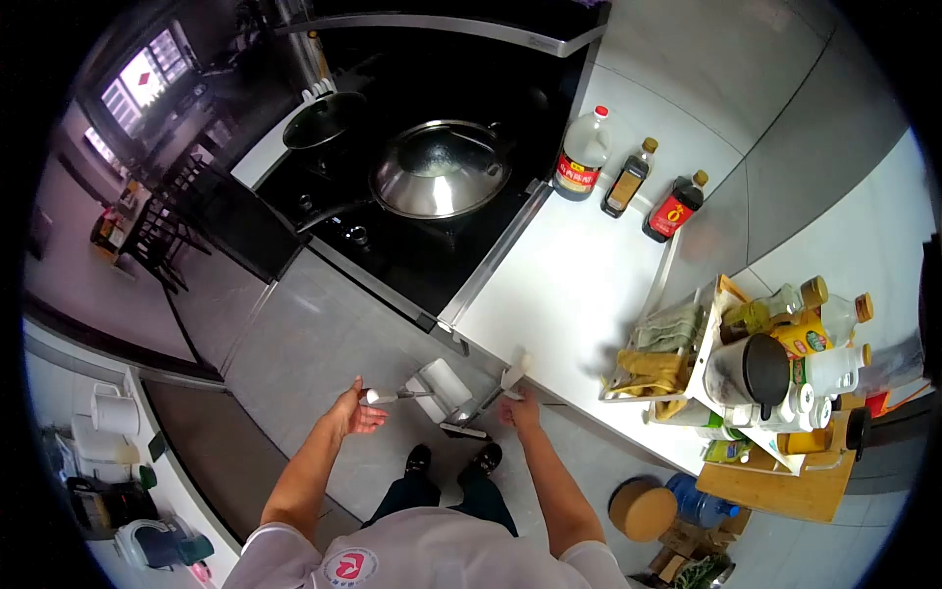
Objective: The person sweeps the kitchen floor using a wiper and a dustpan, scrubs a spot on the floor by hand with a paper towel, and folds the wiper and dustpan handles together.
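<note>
My left hand is at the left end of a white-tipped handle. Its thumb and fingers are apart, and whether the palm touches the handle I cannot tell. The handle runs toward a white dustpan low over the grey floor. On the other side, my right hand has its fingers curled at the pale handle of a broom, whose dark, light-edged head lies just below the dustpan. Part of the right-hand grip is hidden.
A lidded wok and a second lidded pan sit on the black stove. Sauce bottles line the white counter, with a crowded rack further right. A round brown stool-like top stands near a blue water jug.
</note>
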The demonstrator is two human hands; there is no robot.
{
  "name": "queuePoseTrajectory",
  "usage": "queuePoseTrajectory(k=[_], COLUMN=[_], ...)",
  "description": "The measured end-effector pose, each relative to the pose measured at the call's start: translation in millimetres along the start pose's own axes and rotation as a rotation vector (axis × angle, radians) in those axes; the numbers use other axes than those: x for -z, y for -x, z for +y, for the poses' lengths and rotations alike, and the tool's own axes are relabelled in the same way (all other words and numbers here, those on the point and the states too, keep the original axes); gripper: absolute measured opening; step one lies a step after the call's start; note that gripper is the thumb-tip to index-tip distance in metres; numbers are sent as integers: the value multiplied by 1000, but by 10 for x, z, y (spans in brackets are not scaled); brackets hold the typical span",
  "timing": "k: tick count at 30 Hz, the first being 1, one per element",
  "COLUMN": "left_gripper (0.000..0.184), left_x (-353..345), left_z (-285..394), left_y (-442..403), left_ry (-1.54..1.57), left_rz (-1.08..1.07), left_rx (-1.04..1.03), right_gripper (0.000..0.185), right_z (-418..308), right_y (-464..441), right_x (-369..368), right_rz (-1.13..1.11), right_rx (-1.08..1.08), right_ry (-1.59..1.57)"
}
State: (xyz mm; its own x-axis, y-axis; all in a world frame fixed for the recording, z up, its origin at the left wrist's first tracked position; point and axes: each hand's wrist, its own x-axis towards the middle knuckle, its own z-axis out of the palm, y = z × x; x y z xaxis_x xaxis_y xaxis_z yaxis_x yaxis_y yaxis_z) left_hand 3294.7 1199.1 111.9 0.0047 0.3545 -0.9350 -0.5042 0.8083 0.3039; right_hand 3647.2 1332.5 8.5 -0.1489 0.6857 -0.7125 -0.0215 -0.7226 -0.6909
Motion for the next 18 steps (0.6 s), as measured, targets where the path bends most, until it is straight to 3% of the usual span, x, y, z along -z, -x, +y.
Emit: queuePoseTrajectory(k=[2,5,8,10,11,13,15,18], left_gripper=[72,55,40,36,39,41,44,44], left_x=[48,476,715,1186,1462,1616,1615,2444], left_z=[-45,-312,-539,-808,-915,-843,-540,-550], left_y=[3,-226,-200,-552,-837,-656,-499,-1369], left_ry=[4,-17,11,34,96,116,91,161], left_rz=[55,29,57,48,82,33,156,25], left_rx=[-24,-98,-217,-192,-59,-79,27,53], right_gripper=[58,39,40,40,40,35,37,34], right_z=[68,280,-471,-918,-1195,-1886,-2528,-3402], right_y=[30,47,702,954,1101,1370,1549,1568], right_x=[150,391,243,83,-42,-414,-813,-1495], right_rz=[-80,-233,-406,-519,-505,-528,-567,-481], right_rx=[2,-48,-193,-207,-185,-19,103,390], right_ry=[76,274,516,536,552,611,588,702])
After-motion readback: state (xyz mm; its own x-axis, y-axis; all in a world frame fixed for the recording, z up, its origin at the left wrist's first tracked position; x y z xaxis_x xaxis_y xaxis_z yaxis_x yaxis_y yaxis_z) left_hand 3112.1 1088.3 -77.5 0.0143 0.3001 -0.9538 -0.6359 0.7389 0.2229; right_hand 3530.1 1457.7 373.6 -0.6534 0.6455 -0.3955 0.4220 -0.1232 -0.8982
